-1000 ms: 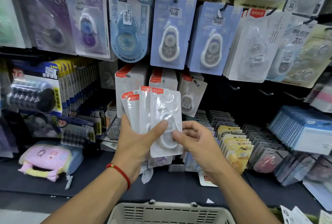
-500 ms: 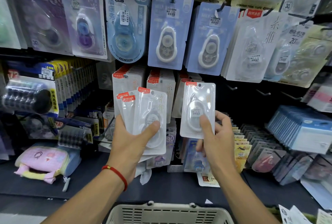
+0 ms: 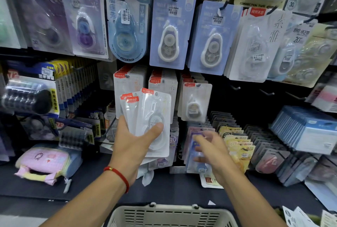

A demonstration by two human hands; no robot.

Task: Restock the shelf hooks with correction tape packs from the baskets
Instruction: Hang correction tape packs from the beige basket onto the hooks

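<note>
Your left hand (image 3: 135, 146) is up in front of the shelf, gripping a fanned stack of white correction tape packs (image 3: 145, 117), thumb pressed across the front pack and fingers wrapped behind. Red tabs top each pack in the fan. Your right hand (image 3: 212, 153) sits lower and to the right, blurred, fingers spread loosely and holding nothing, hovering in front of the racked yellow and pink packs (image 3: 237, 144). Just above it, a single white pack (image 3: 196, 102) hangs on the third hook of the middle row, beside two fuller hooks of the same white packs (image 3: 162, 82) behind your held stack. To the right of that single pack, bare hooks (image 3: 235, 87) stick out from the dark panel. Below your arms, the rim of a pale basket (image 3: 171, 215) shows at the bottom edge.
</note>
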